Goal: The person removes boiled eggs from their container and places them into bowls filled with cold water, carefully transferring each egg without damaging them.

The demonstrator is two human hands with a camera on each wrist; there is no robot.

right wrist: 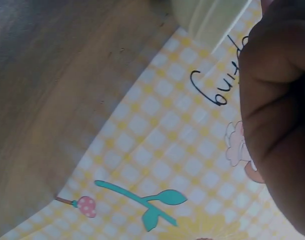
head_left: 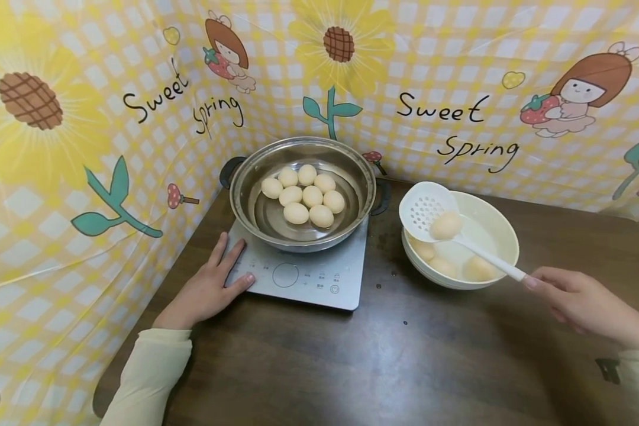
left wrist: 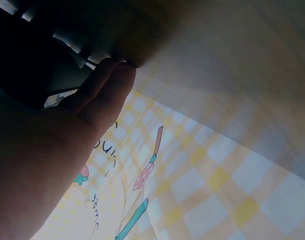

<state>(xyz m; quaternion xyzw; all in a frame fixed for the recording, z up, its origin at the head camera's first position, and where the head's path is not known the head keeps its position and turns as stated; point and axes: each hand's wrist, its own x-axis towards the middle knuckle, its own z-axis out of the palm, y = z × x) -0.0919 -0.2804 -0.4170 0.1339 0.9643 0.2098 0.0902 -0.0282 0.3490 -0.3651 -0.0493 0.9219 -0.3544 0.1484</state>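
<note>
In the head view my right hand [head_left: 586,302] grips the handle of a white slotted skimmer [head_left: 423,207]. One egg [head_left: 446,225] lies in its bowl, above the left side of a cream bowl [head_left: 503,231]. Several more eggs sit in that bowl, partly in water. My left hand [head_left: 207,290] rests with spread fingers on the left edge of a flat induction cooker [head_left: 309,284]. On the cooker stands a steel pot [head_left: 370,177] holding several eggs in shallow water. The right wrist view shows the curled right hand [right wrist: 277,110] beside the bowl; the skimmer is out of sight there.
Dark pot handles [head_left: 232,171] stick out at both sides of the pot. A checked yellow cloth [head_left: 277,89] with printed flowers lines the back and left of the wooden table [head_left: 383,367]. A few water drops lie between cooker and bowl.
</note>
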